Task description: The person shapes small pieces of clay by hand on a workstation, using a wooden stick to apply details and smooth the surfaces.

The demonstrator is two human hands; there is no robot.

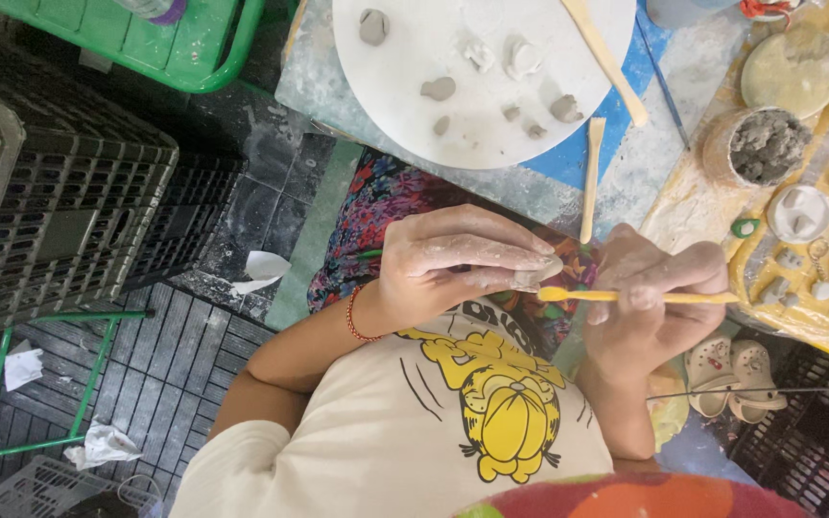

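My left hand (453,259), with a red thread band at the wrist, is shut on a small pale clay piece (541,275) pinched at the fingertips. My right hand (650,312) grips a thin yellow modelling tool (683,298) that lies level. The tool's left tip touches the clay piece. Both hands are dusted with dried clay and hover over my lap, just in front of the table edge. I wear a cream shirt with a yellow cartoon cat (506,403).
A round white board (414,105) carries several small clay bits. Two wooden sticks (592,173) lie by it. A pot of grey clay (765,144) and a yellow tray (769,245) with white moulds stand to the right. Black crates (59,211) stand at the left.
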